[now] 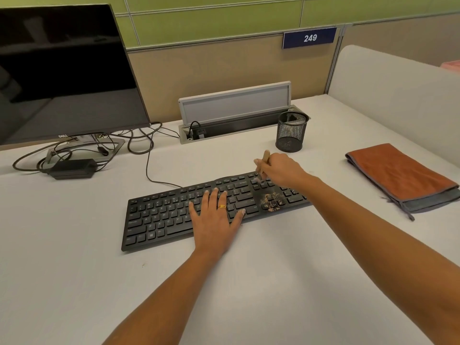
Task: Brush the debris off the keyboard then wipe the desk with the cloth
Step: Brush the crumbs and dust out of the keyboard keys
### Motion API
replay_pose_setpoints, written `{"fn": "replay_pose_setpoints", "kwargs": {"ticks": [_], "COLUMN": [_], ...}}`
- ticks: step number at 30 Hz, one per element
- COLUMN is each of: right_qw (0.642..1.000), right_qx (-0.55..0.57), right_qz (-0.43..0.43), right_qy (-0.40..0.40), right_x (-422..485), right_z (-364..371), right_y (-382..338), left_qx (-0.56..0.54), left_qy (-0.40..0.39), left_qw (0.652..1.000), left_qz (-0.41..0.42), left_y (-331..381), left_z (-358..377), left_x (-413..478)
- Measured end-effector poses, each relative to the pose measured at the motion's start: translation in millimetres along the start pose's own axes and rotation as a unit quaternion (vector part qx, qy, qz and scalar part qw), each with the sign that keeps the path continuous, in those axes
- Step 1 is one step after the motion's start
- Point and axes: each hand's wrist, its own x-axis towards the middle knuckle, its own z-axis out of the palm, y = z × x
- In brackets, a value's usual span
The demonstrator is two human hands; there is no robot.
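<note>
**Brush at the keyboard's far right, debris on its keys**

From the head camera, a black keyboard [159, 217] lies on the pale desk [74, 270]. The left hand [214, 216] lies flat on the middle of the keyboard, fingers straight and spread, grasping nothing; a gold ring shows on one finger. The right hand [281, 170] hovers over the keyboard's far right edge, fingers curled round a small wooden-handled brush [265, 157] whose blurred tip points down at the top rows of keys. A patch of brown debris [272, 200] sits on the keys near the keyboard's right end, just on the near side of the brush tip. The folded orange cloth [400, 175] lies well to the right of the keyboard, untouched. A mesh pen cup [291, 133] stands beyond the keyboard's right end, and a dark monitor [67, 70] stands beyond its left end.
</note>
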Motion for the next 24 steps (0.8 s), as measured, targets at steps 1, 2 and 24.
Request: {"fn": "replay_pose_setpoints", "kwargs": {"ticks": [1, 2, 24], "right_qw": [1.0, 1.0, 0.997], "right_qx": [-0.001, -0.003, -0.057], "right_qz": [-0.006, -0.009, -0.018], "right_qy": [-0.004, -0.012, 0.055], "right_x": [-1.3, -1.1, 5.4], "right_z": [0.4, -0.7, -4.2], "right_y": [0.6, 0.8, 3.0], "left_qx": [-0.001, -0.002, 0.001], "left_qy": [0.0, 0.0, -0.001], "left_qw": [1.0, 1.0, 1.0], "left_qz": [0.0, -0.001, -0.004], "left_y": [0.1, 0.1, 0.1], "left_z": [-0.1, -0.2, 0.4], "left_x": [0.1, 0.4, 0.4]}}
